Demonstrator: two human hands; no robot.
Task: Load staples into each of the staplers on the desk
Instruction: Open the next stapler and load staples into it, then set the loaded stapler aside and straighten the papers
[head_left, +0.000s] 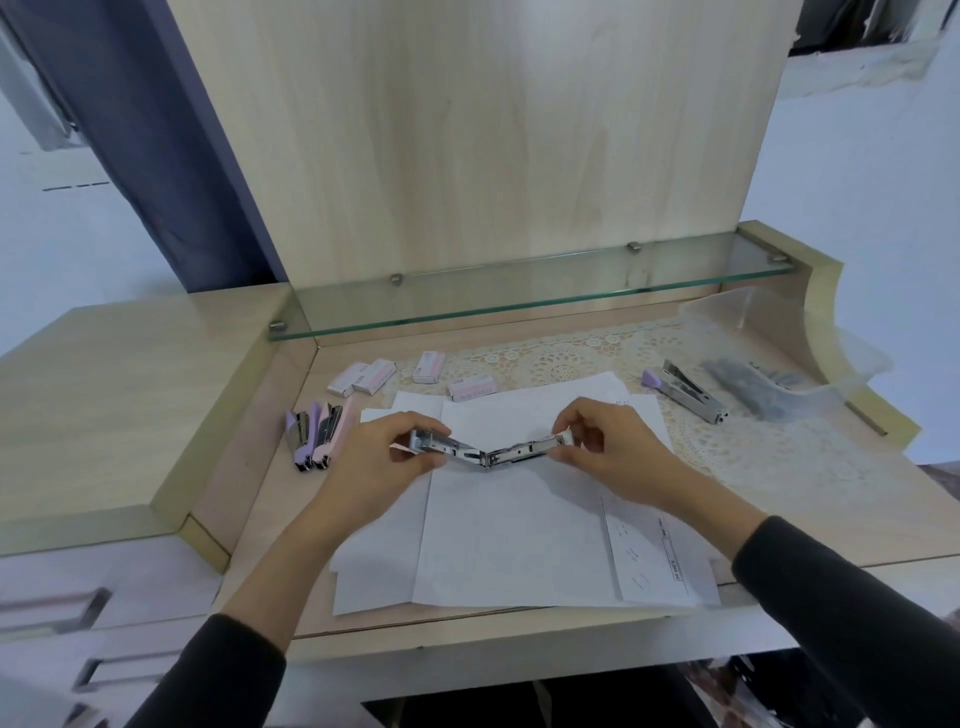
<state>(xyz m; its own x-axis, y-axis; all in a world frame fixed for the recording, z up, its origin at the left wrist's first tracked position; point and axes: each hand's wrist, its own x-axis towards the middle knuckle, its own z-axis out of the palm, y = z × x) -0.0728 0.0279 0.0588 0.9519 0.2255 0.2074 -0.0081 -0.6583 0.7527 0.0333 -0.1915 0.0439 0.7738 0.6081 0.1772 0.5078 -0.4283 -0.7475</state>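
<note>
A metal stapler (491, 451) is swung wide open, held above white paper sheets (519, 545) at the desk's middle. My left hand (387, 457) grips its left end. My right hand (597, 441) pinches its right end. Two closed staplers, purple and pink (313, 434), lie side by side at the left. A purple stapler (685, 389) lies opened at the right. Several small staple boxes (415, 376) sit behind the paper.
A clear plastic tray (810, 392) with dark metal bits stands at the far right on a lace mat (561, 358). A glass shelf (519, 296) runs along the back. A raised cabinet top (114, 405) with drawers lies to the left.
</note>
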